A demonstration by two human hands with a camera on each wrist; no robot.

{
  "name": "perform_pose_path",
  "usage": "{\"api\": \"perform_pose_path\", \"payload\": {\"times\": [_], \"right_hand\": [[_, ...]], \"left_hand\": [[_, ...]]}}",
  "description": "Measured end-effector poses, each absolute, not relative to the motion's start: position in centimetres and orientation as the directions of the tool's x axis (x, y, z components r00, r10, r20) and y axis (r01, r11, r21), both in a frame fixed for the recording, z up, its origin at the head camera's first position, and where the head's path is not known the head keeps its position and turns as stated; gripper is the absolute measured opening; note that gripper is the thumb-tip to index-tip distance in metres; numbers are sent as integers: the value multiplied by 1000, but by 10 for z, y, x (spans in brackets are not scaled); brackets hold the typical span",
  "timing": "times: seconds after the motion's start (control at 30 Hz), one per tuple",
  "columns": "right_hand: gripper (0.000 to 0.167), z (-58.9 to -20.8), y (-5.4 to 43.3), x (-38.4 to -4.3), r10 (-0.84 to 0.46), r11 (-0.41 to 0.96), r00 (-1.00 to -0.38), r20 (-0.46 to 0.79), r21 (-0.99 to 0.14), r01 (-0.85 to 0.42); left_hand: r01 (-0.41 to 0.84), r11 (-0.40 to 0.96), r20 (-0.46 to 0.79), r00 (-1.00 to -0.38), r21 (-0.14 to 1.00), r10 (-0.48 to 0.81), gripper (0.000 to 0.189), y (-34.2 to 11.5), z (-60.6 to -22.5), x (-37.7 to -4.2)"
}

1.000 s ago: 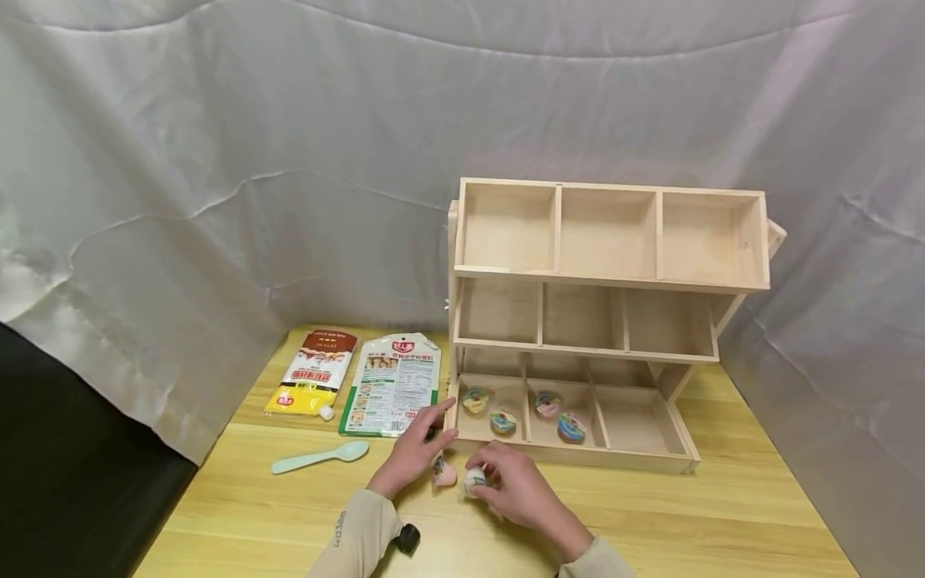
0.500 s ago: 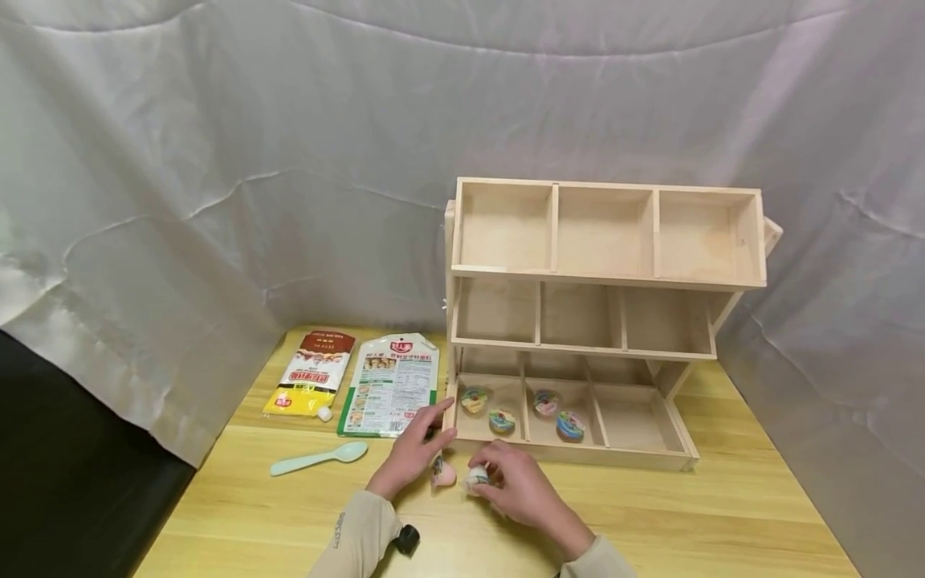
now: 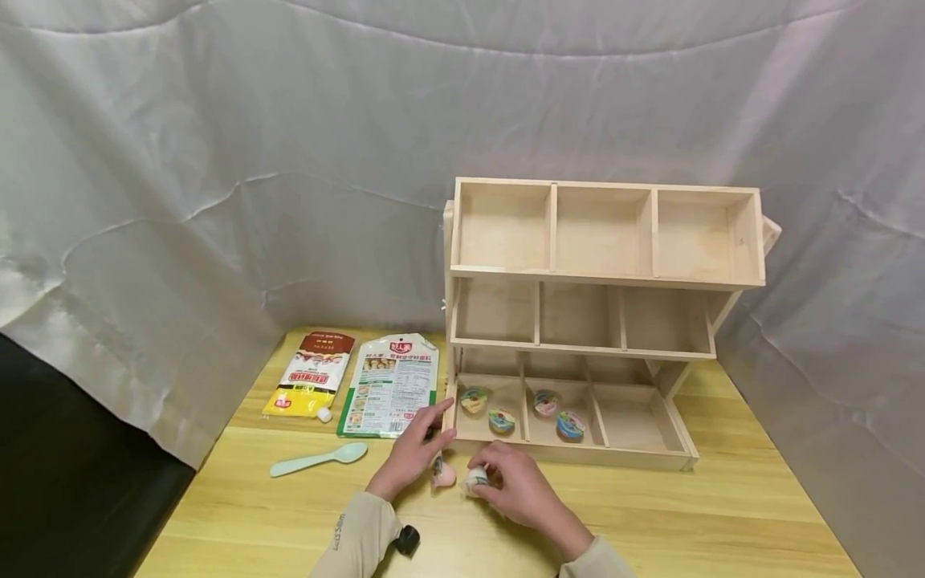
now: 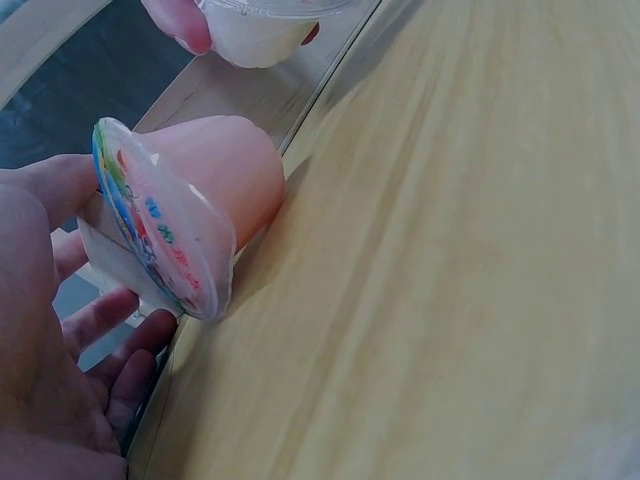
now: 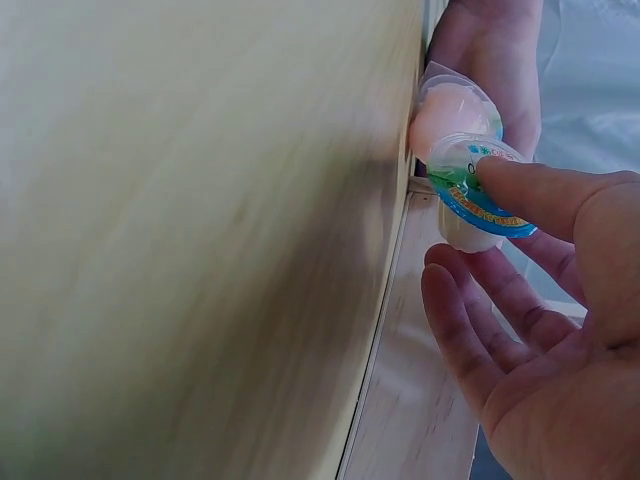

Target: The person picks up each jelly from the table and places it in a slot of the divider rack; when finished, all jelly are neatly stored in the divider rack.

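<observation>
My right hand [image 3: 523, 486] pinches a small jelly cup [image 3: 477, 477] with whitish filling; in the right wrist view its blue-rimmed printed lid [image 5: 485, 205] faces the thumb. A pink jelly cup [image 4: 215, 170] lies tipped on its side on the table, its printed lid toward my left hand [image 3: 408, 457]. That hand's fingers are loosely extended, with a fingertip at the left front corner of the wooden rack [image 3: 578, 454]. In the rack's bottom tier, two jelly cups sit in the left compartment and two in the middle one, among them a blue-lidded cup [image 3: 570, 425].
Left of the rack lie a green-edged white packet [image 3: 393, 385] and a red, white and yellow pouch [image 3: 311, 373] with a white cap. A pale green spoon [image 3: 318, 459] lies in front of them. Grey curtains [image 3: 347, 160] surround the wooden table [image 3: 723, 522].
</observation>
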State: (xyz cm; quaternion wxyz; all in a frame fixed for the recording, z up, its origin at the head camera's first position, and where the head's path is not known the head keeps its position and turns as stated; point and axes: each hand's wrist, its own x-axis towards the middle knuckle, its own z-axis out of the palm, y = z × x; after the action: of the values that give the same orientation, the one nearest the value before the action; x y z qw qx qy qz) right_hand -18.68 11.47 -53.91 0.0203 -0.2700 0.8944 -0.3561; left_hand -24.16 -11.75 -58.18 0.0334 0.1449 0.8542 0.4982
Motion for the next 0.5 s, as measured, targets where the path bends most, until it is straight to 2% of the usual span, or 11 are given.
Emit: {"api": "perform_pose_path", "payload": {"times": [0.5], "right_hand": [[25,-525,121,-185,-469,567,-864,186,-687,-455]], "left_hand": [[195,465,72,-960,864,269,60,-117,-583,-242]]}}
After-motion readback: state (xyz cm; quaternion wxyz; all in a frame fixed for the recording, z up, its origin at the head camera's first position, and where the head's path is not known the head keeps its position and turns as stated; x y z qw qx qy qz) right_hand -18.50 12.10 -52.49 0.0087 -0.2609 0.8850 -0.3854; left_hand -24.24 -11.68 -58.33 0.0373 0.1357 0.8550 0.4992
